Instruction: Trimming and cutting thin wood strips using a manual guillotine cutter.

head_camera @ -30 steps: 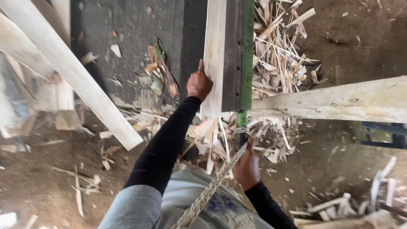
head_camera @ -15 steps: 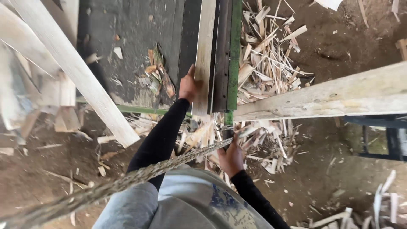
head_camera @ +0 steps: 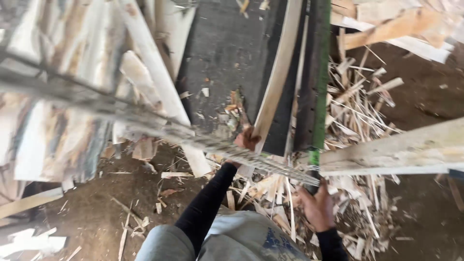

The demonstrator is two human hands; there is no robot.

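Since half a second ago, the view has swung left and a blurred twisted rope point(head_camera: 159, 128) now crosses the frame diagonally, over both arms. The pale wooden slat point(head_camera: 278, 79) lies lengthwise on the dark machine bed point(head_camera: 227, 53), close to its right edge, just beside the green guide rail point(head_camera: 319, 72). The left hand point(head_camera: 247, 139) sits at the slat's near end, fingers curled against the end of the wood; whether they pinch it or merely press I cannot tell. The right hand point(head_camera: 316, 209) is lower, off the bed's near right corner, fingers wrapped around something dark below the rail. To feed well, I judge the slat should stay parallel to the rail, pushed squarely from its end. Splintered offcuts point(head_camera: 357, 111) litter the earth floor point(head_camera: 420, 96) beyond the right edge; a rough plank point(head_camera: 401, 152) juts in from the right.
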